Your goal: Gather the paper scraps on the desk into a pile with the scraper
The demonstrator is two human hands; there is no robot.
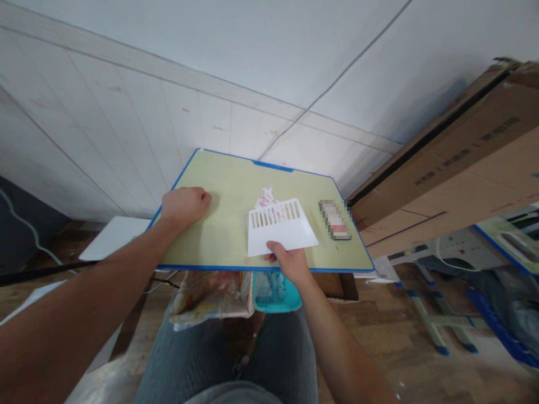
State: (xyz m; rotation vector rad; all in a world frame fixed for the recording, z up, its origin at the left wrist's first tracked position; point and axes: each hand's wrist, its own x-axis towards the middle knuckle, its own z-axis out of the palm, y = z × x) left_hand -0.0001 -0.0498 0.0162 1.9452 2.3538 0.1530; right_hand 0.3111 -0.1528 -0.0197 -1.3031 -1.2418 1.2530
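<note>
My right hand (286, 259) grips the near edge of a flat white slotted panel (280, 238), thumb on top and fingers underneath. The panel widens slightly and has a row of long slots along its far side. Just beyond it, partly covered by it, lies a small heap of white and pink scraps (265, 196) on the pale green tabletop (227, 179). My left hand (185, 205) rests as a closed fist on the left side of the table; nothing sticks out of it, and its palm side is hidden.
A blurred-out phone-like object (335, 220) lies on the table's right side. Below the front edge are a turquoise bin (280, 306) and a patterned cloth or bag (210, 297). Large cardboard boxes (455, 157) lean at the right. A white wall (236, 123) stands behind.
</note>
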